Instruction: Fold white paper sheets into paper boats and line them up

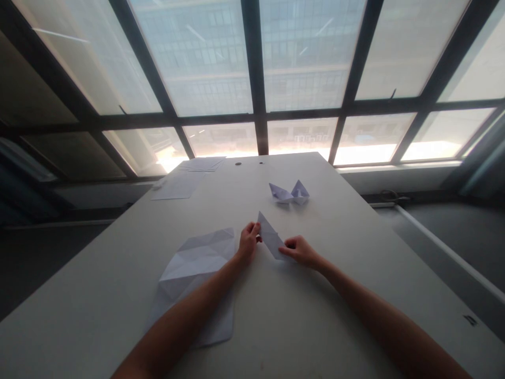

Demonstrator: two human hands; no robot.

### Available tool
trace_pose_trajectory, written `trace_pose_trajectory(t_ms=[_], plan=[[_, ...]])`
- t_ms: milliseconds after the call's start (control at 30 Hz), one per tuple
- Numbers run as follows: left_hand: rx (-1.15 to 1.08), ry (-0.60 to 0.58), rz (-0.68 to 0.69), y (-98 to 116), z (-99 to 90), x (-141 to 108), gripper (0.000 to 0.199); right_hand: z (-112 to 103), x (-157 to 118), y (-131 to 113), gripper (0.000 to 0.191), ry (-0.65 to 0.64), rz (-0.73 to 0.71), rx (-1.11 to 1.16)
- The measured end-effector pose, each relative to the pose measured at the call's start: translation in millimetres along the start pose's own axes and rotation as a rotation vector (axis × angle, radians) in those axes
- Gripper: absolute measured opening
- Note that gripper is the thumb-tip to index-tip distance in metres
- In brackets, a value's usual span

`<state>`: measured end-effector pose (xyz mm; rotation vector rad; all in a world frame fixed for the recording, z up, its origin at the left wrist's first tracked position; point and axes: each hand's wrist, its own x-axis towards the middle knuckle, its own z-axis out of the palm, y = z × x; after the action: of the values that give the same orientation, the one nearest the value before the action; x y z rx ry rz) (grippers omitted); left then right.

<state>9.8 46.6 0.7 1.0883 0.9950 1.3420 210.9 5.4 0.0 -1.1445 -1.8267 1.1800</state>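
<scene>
Between my hands, a folded piece of white paper [270, 236] is held up at a slant over the table. My left hand [249, 239] pinches its upper left edge, thumb on the near face. At its lower right corner, my right hand [299, 249] grips the paper between thumb and curled fingers. A large creased sheet of paper [193, 261] lies left of my hands, partly covered by my left forearm. Beyond my hands sit two folded paper boats [281, 195], close together with pointed ends up.
Flat sheets of white paper [177, 187] lie at the far left of the white table [335, 316]. Two small dark round spots [238, 163] show near its far edge. Tall windows with dark frames [256, 79] stand behind the table. A white pipe [445, 247] runs along the right side.
</scene>
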Motion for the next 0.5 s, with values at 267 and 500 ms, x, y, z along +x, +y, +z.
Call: trace_pose_trajectory(t_ms=[267, 500], plan=[[0.109, -0.255, -0.102, 1.5, -1.5, 0.1, 0.043, 3.0, -2.6, 2.1, 0.04, 0.092, -0.034, 0.014], [0.007, -0.135, -0.079, 1.4, -0.1, -2.1, 0.045, 4.3, -1.1, 2.4, 0.038, 0.081, -0.007, 0.031]])
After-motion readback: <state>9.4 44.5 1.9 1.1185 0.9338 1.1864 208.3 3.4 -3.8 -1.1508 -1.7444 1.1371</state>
